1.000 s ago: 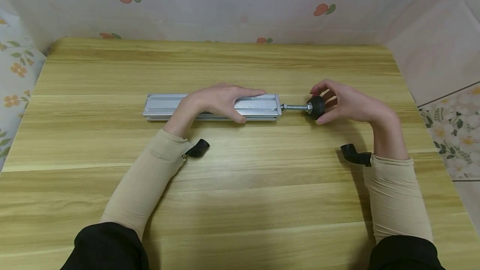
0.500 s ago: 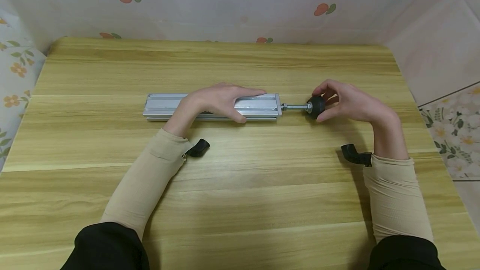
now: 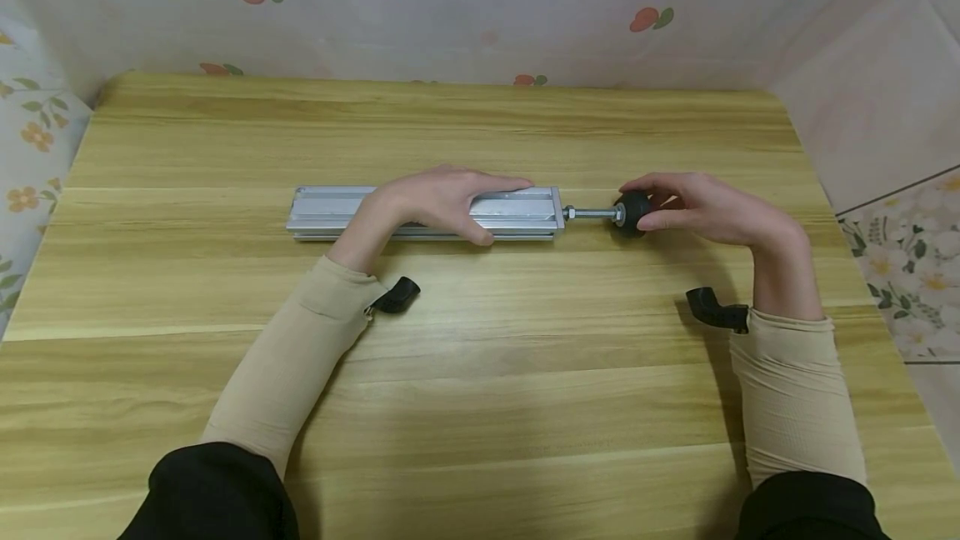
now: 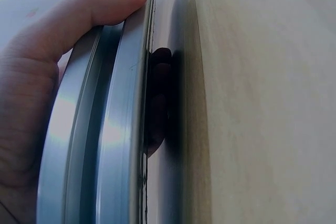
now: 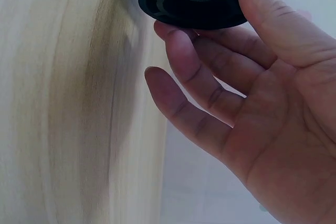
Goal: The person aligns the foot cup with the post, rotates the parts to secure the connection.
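A silver aluminium profile (image 3: 330, 211) lies lengthwise on the table. Over its middle, my left hand (image 3: 435, 200) grips it with the thumb on the near side; in the left wrist view the thumb lies against the grooved profile (image 4: 118, 124), and darkened fingertips show beyond its edge. From the profile's right end sticks out a threaded rod (image 3: 594, 213) with nuts, carrying a black round levelling foot (image 3: 632, 213). My right hand (image 3: 708, 208) pinches this foot between thumb and fingers. In the right wrist view, the hollow underside of the foot (image 5: 173, 3) has a screw head at its centre.
The wooden table (image 3: 480, 407) extends in front of and behind the profile. A patterned curtain (image 3: 450, 15) hangs along the back edge. Black curved pieces (image 3: 397, 296) stick out from both sleeves near the wrists.
My right hand has turned round the black foot: its knuckles and index finger sit lower, and the wrist has shifted slightly right. My left hand and the profile have stayed in place.
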`<state>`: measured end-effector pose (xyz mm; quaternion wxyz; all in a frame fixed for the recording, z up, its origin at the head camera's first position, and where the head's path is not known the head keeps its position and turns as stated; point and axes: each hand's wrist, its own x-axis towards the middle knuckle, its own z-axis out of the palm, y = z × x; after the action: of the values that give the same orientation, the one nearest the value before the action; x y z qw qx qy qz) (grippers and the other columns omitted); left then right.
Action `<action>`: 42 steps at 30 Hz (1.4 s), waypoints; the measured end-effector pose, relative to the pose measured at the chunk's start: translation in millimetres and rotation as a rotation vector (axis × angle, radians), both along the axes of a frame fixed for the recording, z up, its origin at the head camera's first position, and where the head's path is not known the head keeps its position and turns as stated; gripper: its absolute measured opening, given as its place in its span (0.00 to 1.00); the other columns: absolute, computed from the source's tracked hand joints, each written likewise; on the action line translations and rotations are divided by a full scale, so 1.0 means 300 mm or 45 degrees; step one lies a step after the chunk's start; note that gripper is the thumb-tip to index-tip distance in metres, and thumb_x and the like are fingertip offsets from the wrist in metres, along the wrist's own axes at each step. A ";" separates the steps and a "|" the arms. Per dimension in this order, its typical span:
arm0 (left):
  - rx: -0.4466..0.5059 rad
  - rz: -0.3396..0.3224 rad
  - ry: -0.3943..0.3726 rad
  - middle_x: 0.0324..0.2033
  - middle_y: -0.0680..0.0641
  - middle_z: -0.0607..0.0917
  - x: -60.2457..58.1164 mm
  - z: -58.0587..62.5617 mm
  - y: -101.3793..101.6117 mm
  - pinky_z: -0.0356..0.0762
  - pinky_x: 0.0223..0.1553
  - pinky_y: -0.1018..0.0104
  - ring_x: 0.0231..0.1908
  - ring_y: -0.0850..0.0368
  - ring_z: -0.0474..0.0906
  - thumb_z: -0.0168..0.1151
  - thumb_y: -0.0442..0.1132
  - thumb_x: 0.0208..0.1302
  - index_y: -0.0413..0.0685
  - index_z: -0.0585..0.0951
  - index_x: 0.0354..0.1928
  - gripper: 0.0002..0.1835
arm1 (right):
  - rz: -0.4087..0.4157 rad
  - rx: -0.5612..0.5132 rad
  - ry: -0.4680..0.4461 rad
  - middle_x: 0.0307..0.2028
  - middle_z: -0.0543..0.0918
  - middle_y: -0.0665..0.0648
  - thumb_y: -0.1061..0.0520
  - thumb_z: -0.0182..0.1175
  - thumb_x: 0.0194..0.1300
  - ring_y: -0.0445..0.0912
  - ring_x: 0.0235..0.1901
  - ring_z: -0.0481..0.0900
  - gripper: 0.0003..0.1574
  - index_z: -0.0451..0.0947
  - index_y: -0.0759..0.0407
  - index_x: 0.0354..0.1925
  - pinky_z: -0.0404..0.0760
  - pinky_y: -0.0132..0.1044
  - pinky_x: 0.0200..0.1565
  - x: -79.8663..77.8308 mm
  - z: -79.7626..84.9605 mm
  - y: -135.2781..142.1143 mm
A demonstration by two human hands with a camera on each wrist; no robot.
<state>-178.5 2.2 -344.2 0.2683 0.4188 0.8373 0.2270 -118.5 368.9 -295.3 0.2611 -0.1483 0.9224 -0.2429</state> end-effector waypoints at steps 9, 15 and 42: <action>-0.005 0.006 -0.010 0.75 0.63 0.67 0.001 0.002 -0.002 0.69 0.59 0.58 0.52 0.55 0.71 0.65 0.53 0.56 0.78 0.54 0.80 0.50 | -0.028 -0.055 -0.030 0.65 0.78 0.59 0.54 0.71 0.64 0.53 0.59 0.78 0.43 0.67 0.55 0.74 0.76 0.25 0.51 -0.004 0.001 -0.006; -0.006 0.010 -0.013 0.74 0.64 0.68 0.002 0.003 -0.002 0.69 0.59 0.58 0.51 0.55 0.72 0.65 0.52 0.56 0.79 0.54 0.80 0.50 | -0.074 -0.098 -0.058 0.64 0.72 0.60 0.57 0.78 0.55 0.60 0.61 0.77 0.51 0.63 0.59 0.70 0.79 0.32 0.55 -0.012 -0.010 -0.019; -0.010 -0.003 0.001 0.77 0.63 0.65 0.003 0.005 0.000 0.69 0.60 0.58 0.53 0.56 0.70 0.64 0.52 0.56 0.78 0.54 0.81 0.50 | 0.036 0.028 -0.025 0.71 0.72 0.59 0.48 0.58 0.76 0.48 0.64 0.72 0.37 0.63 0.49 0.78 0.67 0.20 0.52 0.000 0.001 0.009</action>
<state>-177.6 2.4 -342.7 0.2698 0.4188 0.8379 0.2231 -118.4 371.5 -295.1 0.2753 -0.1561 0.9202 -0.2302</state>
